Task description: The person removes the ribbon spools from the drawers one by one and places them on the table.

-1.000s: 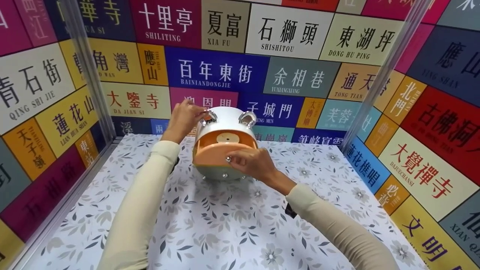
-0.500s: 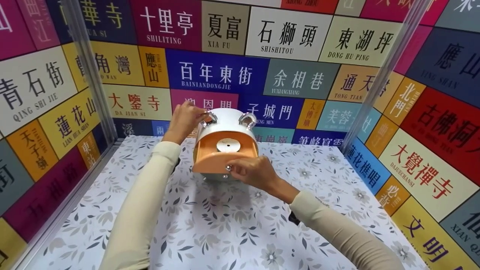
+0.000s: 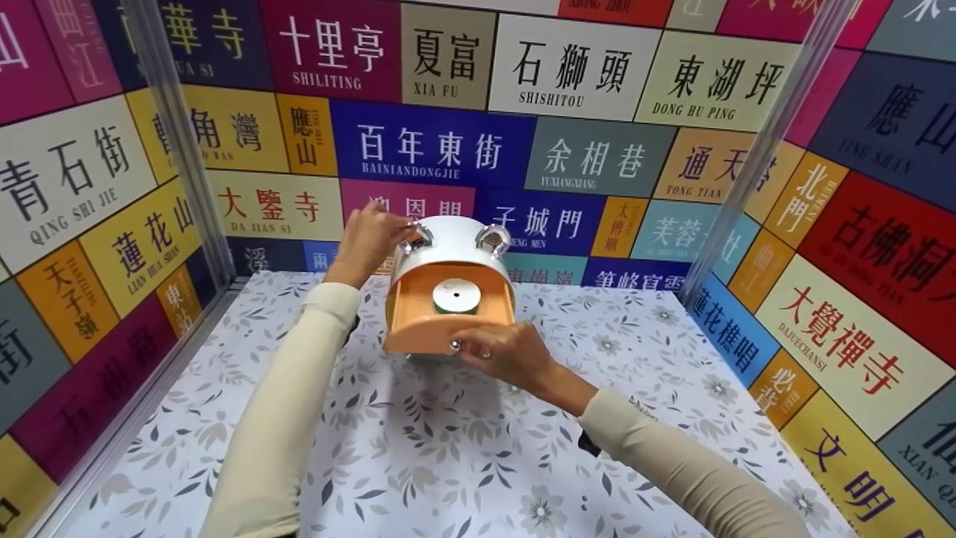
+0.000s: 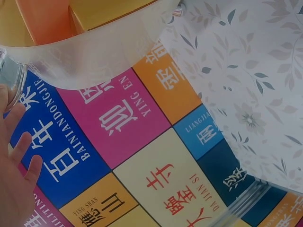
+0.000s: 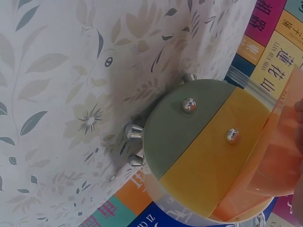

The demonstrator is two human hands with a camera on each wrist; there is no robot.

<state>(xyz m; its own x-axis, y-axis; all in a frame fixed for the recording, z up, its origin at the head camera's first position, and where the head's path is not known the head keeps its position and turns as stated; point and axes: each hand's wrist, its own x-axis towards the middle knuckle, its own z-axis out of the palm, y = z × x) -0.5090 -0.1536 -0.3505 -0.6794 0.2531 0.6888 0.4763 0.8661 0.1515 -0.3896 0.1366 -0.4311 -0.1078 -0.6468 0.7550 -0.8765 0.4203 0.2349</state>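
Note:
A rounded white box (image 3: 454, 233) with two silver ring-shaped ears stands on the table near the back wall. Its orange drawer (image 3: 422, 334) is pulled out, and a round white-topped item (image 3: 456, 296) lies inside. My left hand (image 3: 367, 240) pinches the left silver ear (image 3: 420, 233). With thumb and fingers my right hand (image 3: 515, 354) grips the silver knob (image 3: 455, 345) on the drawer front. The right wrist view shows a green section (image 5: 182, 127) and a yellow section (image 5: 215, 156), each with a silver knob, beside the orange drawer.
The tabletop (image 3: 448, 448) is covered in a white leaf-and-flower pattern. Colourful panels with Chinese characters (image 3: 429, 138) form walls at the back and both sides, with metal posts (image 3: 762, 127) at the corners.
The orange drawer has come further out toward me and lower in view, with my right hand on its knob. More of the round item inside shows. My left hand stays on the ear.

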